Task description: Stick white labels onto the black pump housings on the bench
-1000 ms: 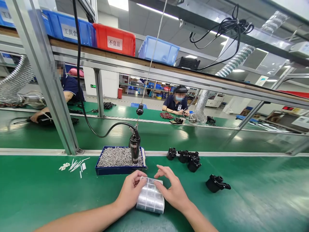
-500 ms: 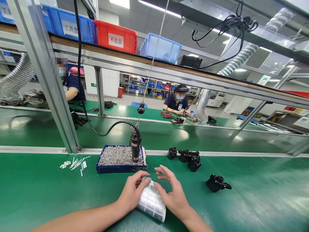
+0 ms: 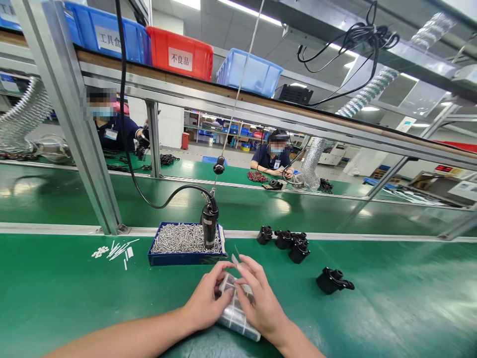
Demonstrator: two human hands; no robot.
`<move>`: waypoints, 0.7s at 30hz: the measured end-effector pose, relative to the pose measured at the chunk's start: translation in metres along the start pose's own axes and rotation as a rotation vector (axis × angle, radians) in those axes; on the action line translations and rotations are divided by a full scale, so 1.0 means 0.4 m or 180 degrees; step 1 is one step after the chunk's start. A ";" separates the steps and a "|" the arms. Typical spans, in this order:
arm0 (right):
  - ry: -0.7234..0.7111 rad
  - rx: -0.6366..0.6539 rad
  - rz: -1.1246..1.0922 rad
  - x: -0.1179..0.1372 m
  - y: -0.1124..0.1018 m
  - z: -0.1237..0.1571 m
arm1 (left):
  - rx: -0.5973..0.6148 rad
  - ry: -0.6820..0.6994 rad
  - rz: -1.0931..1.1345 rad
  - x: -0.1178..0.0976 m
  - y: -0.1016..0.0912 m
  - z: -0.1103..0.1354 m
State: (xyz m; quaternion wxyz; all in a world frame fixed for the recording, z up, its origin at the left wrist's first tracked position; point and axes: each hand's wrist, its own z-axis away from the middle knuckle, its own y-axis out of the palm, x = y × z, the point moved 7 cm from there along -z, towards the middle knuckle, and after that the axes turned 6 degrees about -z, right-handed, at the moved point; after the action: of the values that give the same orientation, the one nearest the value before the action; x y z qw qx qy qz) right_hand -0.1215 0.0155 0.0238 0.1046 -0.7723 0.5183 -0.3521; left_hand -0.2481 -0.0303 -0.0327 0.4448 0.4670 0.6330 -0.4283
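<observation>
With the left hand [image 3: 206,303] and right hand [image 3: 261,306] each closing a grip on the label sheet [image 3: 238,325], it is best to peel slowly and keep the backing flat.

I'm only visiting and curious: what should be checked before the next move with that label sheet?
1. Left hand grips label sheet: ok.
2. Right hand on the sheet's top edge: ok.
3. One label peeled free: cannot tell.
4. Screw tray apart from the hands: ok.
5. Screwdriver upright at the tray: ok.
6. Black part lies apart on the right, untouched: ok.
</observation>
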 end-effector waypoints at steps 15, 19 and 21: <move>-0.0376 -0.0765 0.2343 -0.292 -0.179 -0.033 | 0.1081 0.1924 -0.3066 -0.107 0.092 0.092; -0.0514 -0.0522 0.2483 -0.371 -0.157 -0.061 | 0.1174 0.1806 -0.3425 -0.097 0.113 0.074; -0.0532 -0.0486 0.2474 -0.397 -0.149 -0.079 | 0.1055 0.1827 -0.3421 -0.088 0.121 0.058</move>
State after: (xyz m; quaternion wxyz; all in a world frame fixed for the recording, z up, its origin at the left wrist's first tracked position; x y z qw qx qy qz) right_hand -0.1327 0.1872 0.0090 0.2141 -0.5503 0.7861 -0.1828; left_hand -0.1913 -0.0505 -0.0105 -0.0982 0.2428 0.7985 -0.5420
